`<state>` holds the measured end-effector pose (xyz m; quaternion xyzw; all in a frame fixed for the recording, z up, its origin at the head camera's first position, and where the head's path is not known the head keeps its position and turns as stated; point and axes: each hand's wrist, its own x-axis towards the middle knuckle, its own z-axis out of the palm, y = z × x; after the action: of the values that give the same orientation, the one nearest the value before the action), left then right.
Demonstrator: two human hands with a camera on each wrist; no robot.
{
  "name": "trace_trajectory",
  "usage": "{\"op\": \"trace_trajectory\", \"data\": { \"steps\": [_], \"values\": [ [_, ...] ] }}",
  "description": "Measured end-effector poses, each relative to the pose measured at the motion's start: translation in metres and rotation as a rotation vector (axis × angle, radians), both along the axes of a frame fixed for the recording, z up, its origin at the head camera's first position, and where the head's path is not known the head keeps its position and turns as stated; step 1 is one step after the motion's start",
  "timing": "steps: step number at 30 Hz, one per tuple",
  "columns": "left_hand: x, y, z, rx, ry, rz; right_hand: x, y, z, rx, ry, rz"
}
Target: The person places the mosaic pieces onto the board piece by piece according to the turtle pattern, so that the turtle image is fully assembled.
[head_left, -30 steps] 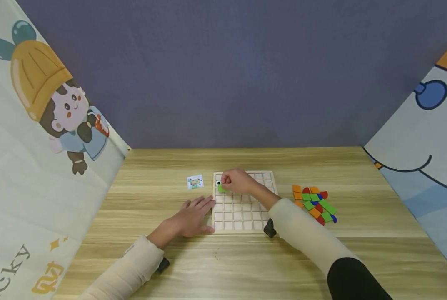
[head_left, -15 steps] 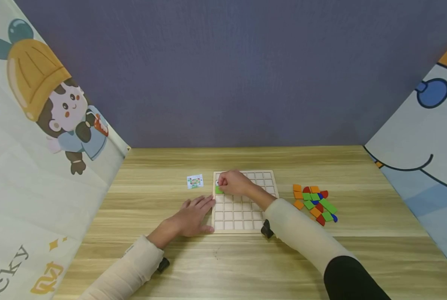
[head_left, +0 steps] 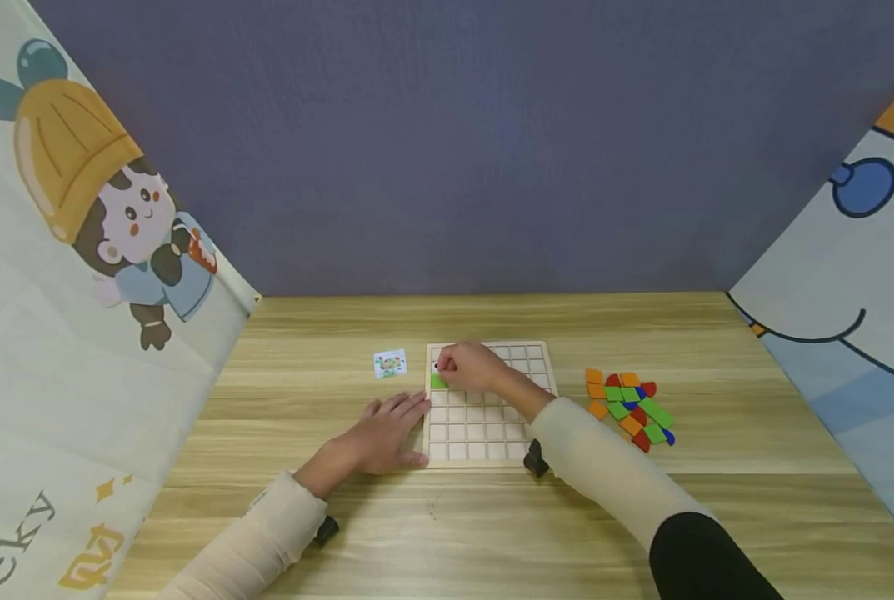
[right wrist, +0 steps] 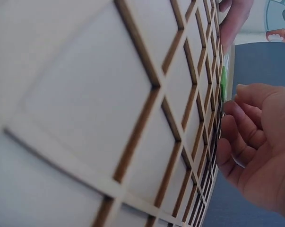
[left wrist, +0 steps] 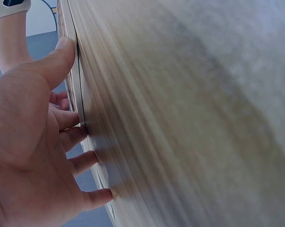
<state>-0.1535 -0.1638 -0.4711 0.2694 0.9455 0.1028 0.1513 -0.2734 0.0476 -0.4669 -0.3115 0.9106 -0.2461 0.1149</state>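
Palm down, my left hand [head_left: 390, 433] lies at the left edge of a pale wooden grid board [head_left: 476, 451], its fingertips and thumb against the rim. In the left wrist view the fingers [left wrist: 83, 163] are spread and hold nothing. My right hand [head_left: 472, 367] is over the board's upper left, fingers curled, thumb and index close together at a green tile with an eye mark [head_left: 437, 381]. The fingertips hide part of that tile. In the right wrist view a green edge of the tile [right wrist: 223, 84] shows just beyond the thumb, at the board's surface.
A small picture card [head_left: 390, 363] lies left of the board. To the right is a loose cluster of orange, red, green and blue pieces, with a long green strip [head_left: 655, 412] among them. A dark panel [head_left: 491, 167] rises behind the wooden table [head_left: 432, 533].
My right hand has shifted slightly left with the green tile, which now sits flatter in the board's upper-left area. Over the last half second it hardly moves. My left hand stays put.
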Motion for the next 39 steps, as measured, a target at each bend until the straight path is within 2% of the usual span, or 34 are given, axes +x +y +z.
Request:
{"op": "trace_trajectory", "data": {
  "steps": [17, 29, 39],
  "values": [
    [0.0, -0.001, -0.003, -0.004, -0.009, 0.005, -0.005, 0.017, -0.003, -0.013, -0.002, -0.023],
    [0.0, -0.002, -0.003, 0.012, 0.008, -0.006, -0.007, 0.052, 0.001, -0.045, -0.029, -0.039],
    [0.001, -0.001, 0.0, 0.024, -0.001, -0.004, -0.008, 0.093, -0.002, -0.08, -0.037, -0.062]
  ]
}}
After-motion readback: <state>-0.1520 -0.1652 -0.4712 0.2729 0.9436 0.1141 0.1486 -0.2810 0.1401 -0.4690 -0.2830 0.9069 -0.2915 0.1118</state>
